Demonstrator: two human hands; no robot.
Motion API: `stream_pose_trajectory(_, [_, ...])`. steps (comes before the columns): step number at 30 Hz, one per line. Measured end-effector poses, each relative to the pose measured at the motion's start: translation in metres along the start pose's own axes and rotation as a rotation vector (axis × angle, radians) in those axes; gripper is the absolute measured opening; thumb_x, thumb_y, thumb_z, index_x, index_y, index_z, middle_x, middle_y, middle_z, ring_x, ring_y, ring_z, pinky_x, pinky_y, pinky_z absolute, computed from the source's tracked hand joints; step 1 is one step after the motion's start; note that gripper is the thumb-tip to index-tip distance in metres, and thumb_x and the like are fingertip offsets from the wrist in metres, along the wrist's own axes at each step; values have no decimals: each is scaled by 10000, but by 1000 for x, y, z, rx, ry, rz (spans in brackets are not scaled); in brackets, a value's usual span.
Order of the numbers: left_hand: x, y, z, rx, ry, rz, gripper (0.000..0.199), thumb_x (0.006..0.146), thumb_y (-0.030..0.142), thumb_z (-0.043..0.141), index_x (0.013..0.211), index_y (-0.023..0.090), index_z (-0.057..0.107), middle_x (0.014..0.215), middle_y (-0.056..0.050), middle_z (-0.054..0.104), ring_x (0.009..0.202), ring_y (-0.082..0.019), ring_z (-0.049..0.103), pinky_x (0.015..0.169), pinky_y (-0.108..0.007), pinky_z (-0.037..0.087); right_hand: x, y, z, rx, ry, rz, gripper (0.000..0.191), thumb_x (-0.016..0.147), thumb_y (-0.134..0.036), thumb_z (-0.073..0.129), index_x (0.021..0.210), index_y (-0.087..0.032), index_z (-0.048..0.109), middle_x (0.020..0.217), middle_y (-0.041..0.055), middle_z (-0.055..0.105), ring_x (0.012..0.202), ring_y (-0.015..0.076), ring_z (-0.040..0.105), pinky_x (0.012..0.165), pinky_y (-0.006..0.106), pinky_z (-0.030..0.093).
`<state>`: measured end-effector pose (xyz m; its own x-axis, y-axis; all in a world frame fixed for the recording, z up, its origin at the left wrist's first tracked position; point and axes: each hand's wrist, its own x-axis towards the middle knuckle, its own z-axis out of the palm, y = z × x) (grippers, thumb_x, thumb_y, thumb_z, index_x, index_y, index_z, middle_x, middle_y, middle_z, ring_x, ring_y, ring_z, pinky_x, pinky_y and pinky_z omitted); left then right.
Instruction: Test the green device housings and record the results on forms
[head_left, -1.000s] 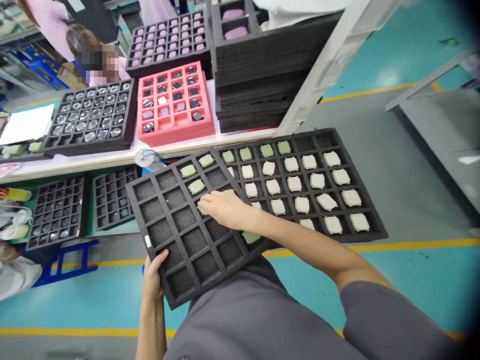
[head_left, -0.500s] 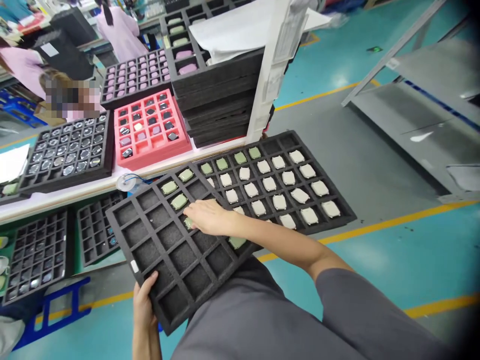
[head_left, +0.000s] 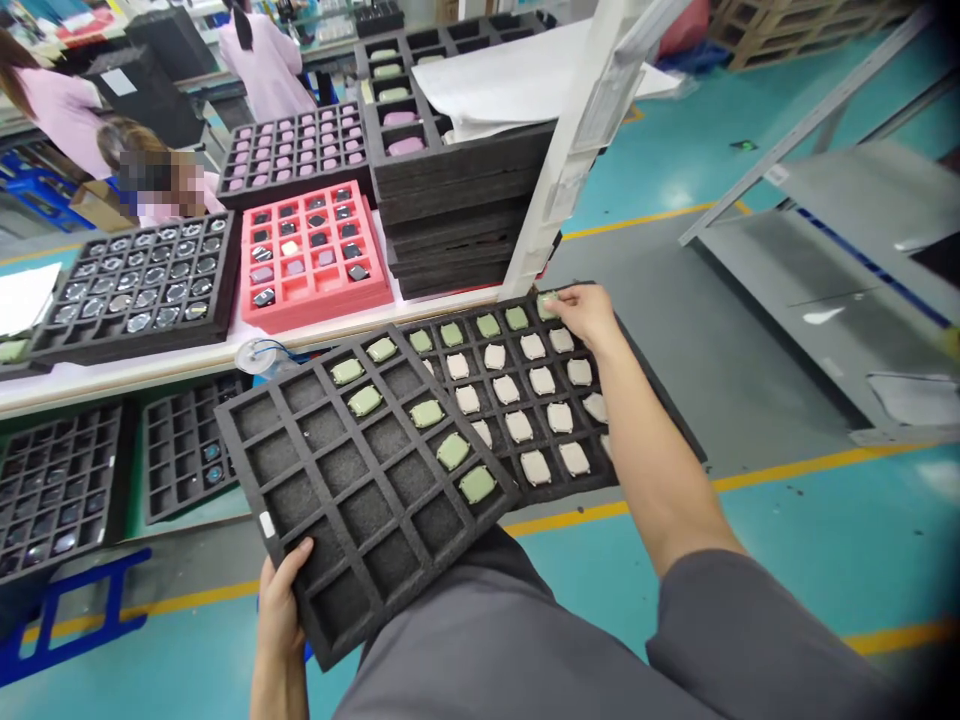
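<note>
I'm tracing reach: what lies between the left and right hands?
In the head view, the near tray with green pieces, then the far tray with white pieces.

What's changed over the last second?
The right hand moved rightward from the held tray to the adjoining tray; its fingers now touch a green piece at a back-row compartment. The one they touched before is gone from its held-tray compartment. Whether this piece has been released isn't clear. The left hand still grips the held tray; visible pale pieces stayed put.
</note>
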<state>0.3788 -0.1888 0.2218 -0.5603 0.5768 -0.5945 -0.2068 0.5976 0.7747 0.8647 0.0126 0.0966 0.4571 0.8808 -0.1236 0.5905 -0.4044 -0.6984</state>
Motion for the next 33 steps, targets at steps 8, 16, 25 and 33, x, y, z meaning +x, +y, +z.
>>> stream_pose_trajectory(8, [1, -8, -9, -37, -35, -48, 490, 458, 300, 896, 891, 170, 705, 744, -39, 742, 720, -264, 735, 653, -323, 630, -26, -28, 1, -245, 112, 7, 348, 854, -388, 688, 1126, -182, 757, 1126, 165, 755, 1079, 340, 690, 973, 502, 506])
stream_pose_trajectory(16, [2, -6, -12, -35, -35, -13, 526, 488, 294, 898, 960, 170, 703, 811, -43, 763, 722, -252, 738, 606, -284, 611, -157, -202, 83, -189, -610, -1020, 225, 972, -233, 533, 1100, -173, 709, 1182, 93, 726, 1122, 234, 658, 930, 346, 526])
stream_pose_trajectory(25, [13, -4, -11, 13, 11, -14, 447, 557, 245, 850, 974, 205, 695, 756, -5, 760, 750, -270, 761, 749, -369, 663, -132, -237, 100, -337, -653, -916, 285, 795, -404, 790, 989, -200, 739, 1065, 40, 769, 976, 213, 720, 760, 266, 518])
stream_pose_trajectory(33, [9, 6, 0, -14, 58, -104, 377, 566, 191, 770, 933, 183, 683, 710, -15, 744, 771, -282, 766, 771, -384, 663, -105, -166, 48, 464, -499, -523, 221, 800, -340, 764, 984, -239, 697, 981, -37, 770, 895, 140, 719, 789, 246, 548])
